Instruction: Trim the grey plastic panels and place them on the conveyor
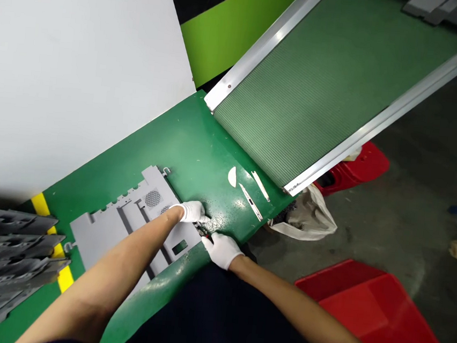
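A grey plastic panel (103,235) with round grilles, slots and a rectangular cut-out lies on the green table. My left hand (193,212), in a white glove, grips the panel's right edge, its fingers pointing right. Close by, my gloved right hand (223,250) is closed around small pliers (203,233) with a bit of red on the handle. The jaws are at the panel's edge, near my left fingers; whether they touch it is too small to tell. Small dark scraps (217,221) are scattered on the table beside the hands.
On the table (167,133) lie a white half-round piece (232,177), a craft knife (251,201) and a pale strip (260,186). Grey panels (5,258) are stacked at left. A green conveyor (321,83) adjoins the table. A white sack (308,217) and red bins (376,315) stand at right.
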The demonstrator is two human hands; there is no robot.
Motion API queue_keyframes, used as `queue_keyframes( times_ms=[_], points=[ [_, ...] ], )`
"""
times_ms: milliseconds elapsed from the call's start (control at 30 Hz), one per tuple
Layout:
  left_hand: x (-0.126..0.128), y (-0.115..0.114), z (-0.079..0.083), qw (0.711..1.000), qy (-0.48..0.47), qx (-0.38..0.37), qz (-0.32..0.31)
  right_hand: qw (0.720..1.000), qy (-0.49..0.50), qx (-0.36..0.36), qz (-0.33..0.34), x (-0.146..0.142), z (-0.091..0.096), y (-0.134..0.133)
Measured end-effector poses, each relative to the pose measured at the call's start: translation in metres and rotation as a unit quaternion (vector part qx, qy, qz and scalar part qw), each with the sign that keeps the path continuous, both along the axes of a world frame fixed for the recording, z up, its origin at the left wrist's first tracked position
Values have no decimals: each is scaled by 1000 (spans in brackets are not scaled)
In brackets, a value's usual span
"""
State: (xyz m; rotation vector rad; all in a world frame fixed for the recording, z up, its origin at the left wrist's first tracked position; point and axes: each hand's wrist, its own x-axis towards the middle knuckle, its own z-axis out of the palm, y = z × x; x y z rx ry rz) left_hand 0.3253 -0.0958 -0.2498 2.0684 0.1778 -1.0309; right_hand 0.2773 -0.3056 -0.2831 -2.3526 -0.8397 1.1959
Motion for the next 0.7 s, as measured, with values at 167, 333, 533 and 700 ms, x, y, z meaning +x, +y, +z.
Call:
queue_keyframes(
  times_ms=[167, 333, 533, 700],
  points=[
    [-13, 17, -10, 999, 51, 10, -16, 1000, -5, -15, 21, 1, 1, 2],
    [-21, 23, -6, 999, 33, 21, 15, 1000, 10, -8, 13, 2, 2, 0],
    [-14, 36, 6, 997, -15, 2, -78, 1000, 8, 2, -8, 3, 7, -3],
    [-14, 45, 13, 996, 16, -18, -80, 1000, -3, 8, -16, 4, 8, 1]
  ],
)
